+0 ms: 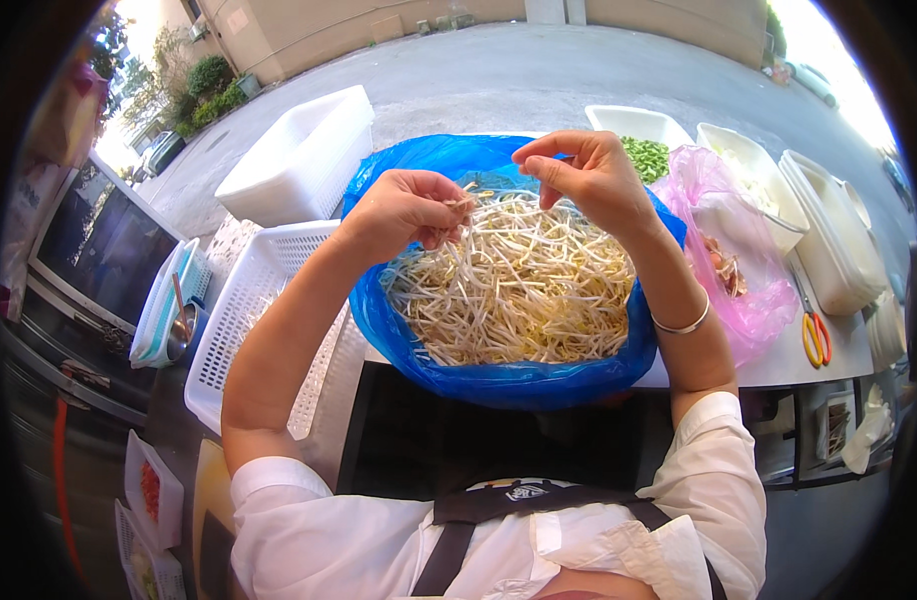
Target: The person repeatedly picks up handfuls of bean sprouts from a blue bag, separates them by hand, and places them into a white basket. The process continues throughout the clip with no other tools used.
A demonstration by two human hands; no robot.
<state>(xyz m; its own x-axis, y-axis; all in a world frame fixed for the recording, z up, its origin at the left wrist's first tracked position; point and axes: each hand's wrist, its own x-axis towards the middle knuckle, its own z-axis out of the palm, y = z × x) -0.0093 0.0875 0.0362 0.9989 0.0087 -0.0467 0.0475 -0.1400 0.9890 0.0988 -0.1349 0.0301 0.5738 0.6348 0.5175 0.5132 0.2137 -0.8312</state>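
A large blue plastic bag (509, 385) stands with its mouth spread wide, full of pale bean sprouts (529, 290). Over the bag's left side, my left hand (409, 212) is closed around a small bunch of bean sprouts, some strands hanging below the fingers. My right hand (594, 178), with a bangle on its wrist, is raised over the far right of the sprouts. Its thumb and index fingertips come together in a pinch, the other fingers curled; anything between them is too small to make out.
Left of the bag are a white perforated basket (214, 345) and stacked white tubs (299, 150). To the right lie a pink plastic bag (754, 300), orange-handled scissors (815, 335), a tub with green vegetables (644, 155) and further white tubs (839, 235).
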